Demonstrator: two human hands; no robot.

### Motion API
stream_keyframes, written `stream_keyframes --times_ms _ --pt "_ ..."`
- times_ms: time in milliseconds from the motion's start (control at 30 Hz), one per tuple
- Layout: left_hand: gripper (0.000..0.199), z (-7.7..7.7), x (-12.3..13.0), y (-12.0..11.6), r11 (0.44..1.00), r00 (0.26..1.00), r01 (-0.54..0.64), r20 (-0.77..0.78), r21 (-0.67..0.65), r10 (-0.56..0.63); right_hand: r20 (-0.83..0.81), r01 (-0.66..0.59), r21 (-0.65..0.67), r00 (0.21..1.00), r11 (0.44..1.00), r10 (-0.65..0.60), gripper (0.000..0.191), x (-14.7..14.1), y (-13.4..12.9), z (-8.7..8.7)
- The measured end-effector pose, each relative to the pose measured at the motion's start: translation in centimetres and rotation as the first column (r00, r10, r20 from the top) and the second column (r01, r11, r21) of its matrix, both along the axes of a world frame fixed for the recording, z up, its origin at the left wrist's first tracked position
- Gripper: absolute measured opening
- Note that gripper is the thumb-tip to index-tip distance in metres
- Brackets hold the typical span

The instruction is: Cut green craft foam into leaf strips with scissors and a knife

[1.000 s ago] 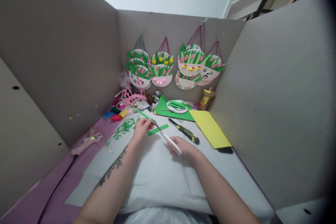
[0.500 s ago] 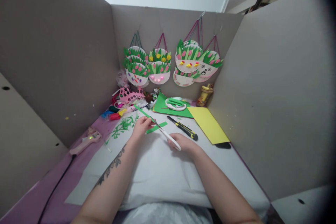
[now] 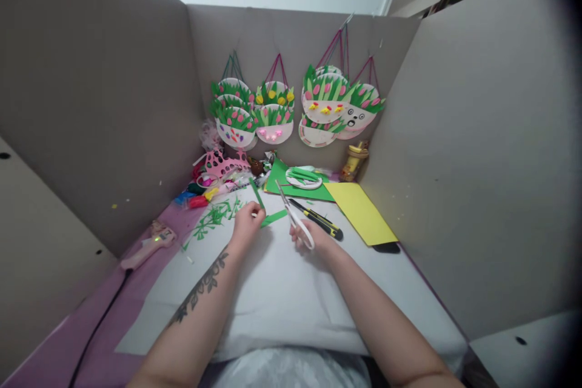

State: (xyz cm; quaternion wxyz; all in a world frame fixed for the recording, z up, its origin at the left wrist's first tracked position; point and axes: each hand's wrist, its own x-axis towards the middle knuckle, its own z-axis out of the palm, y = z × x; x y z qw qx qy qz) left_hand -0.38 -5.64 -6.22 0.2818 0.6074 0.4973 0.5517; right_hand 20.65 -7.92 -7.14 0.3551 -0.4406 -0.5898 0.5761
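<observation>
Pinched in my left hand (image 3: pixel 248 221) is a narrow green paper strip (image 3: pixel 257 193) that points up and away from me. A second green strip (image 3: pixel 275 217) lies on the white sheet just right of those fingers. My right hand (image 3: pixel 310 239) is closed on white-handled scissors (image 3: pixel 295 216), their blades pointing away from me and apart from the strip. Green paper scraps (image 3: pixel 213 218) are scattered to the left of my left hand. Beyond my right hand rests a black and yellow utility knife (image 3: pixel 321 221).
Yellow paper (image 3: pixel 361 212) lies at the right. Green paper (image 3: pixel 282 177) under a white plate (image 3: pixel 318 185) of green strips is at the back. A pink glue gun (image 3: pixel 152 244) lies left. Paper-plate flower baskets (image 3: pixel 275 132) hang on the grey back panel (image 3: pixel 254 33). A yellow bottle (image 3: pixel 353 162) stands back right.
The scissors have come away from the strip in my left hand, and their blades have swung to point more directly away. The held strip has turned more upright.
</observation>
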Motion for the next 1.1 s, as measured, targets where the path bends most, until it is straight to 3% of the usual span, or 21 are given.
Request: stream_keyframes --times_ms 100,200,333,433,533,600,633,700,800,900,1033,1100 --pt "0.009 -0.2 0.4 -0.4 0.993 0.975 0.091 -0.210 0.070 -0.074 -0.212 0.193 0.112 0.963 0.975 -0.166 0.047 -0.3 0.2 0.0" --pt "0.014 -0.4 0.8 -0.8 0.979 0.916 0.188 -0.374 0.084 -0.144 -0.373 0.316 0.111 0.892 0.942 -0.255 0.055 -0.5 0.2 0.4" --pt "0.016 -0.7 1.0 -0.9 0.967 0.841 0.247 -0.509 0.066 -0.181 -0.552 0.227 0.075 0.820 0.971 -0.149 0.051 -0.7 -0.1 0.7" --pt "0.017 -1.0 1.0 -0.6 0.968 0.805 0.231 -0.577 0.092 -0.137 -0.596 0.185 0.103 0.798 0.977 -0.088 0.044 -0.8 -0.4 0.6" --pt "0.019 -1.2 1.2 -0.3 0.990 0.904 0.067 -0.429 0.122 -0.009 -0.548 0.242 0.201 0.831 0.949 -0.096 0.040 -0.7 -0.5 0.5" --pt "0.016 -1.1 1.8 -0.4 1.000 0.976 -0.005 -0.219 0.016 0.009 -0.472 0.260 0.287 0.876 0.922 -0.101 0.040 -0.6 -0.6 0.5" --pt "0.016 -1.0 2.1 -0.5 0.998 0.991 0.024 -0.130 -0.062 -0.032 -0.432 0.248 0.321 0.897 0.914 -0.091 0.041 -0.5 -0.6 0.5" --pt "0.026 -0.8 2.9 -1.0 0.958 0.977 0.210 0.014 -0.196 -0.212 -0.362 0.186 0.356 0.931 0.916 -0.049 0.043 -0.6 -0.6 0.5" --pt "0.034 -0.4 3.7 -1.9 0.847 0.882 0.458 0.255 -0.269 -0.396 -0.277 0.082 0.345 0.961 0.935 0.018 0.045 -0.9 -0.6 0.1" --pt "0.034 -0.1 3.9 -2.3 0.809 0.840 0.509 0.374 -0.294 -0.393 -0.226 0.034 0.332 0.973 0.943 0.044 0.047 -1.1 -0.5 -0.5" --pt "0.029 -0.3 3.6 -2.4 0.754 0.819 0.561 0.361 -0.343 -0.445 -0.190 0.023 0.339 0.981 0.941 0.045 0.045 -1.1 -0.3 -1.2" --pt "0.025 -0.3 3.5 -2.2 0.770 0.827 0.545 0.364 -0.332 -0.428 -0.176 0.026 0.339 0.984 0.940 0.037 0.043 -1.0 -0.3 -1.1"
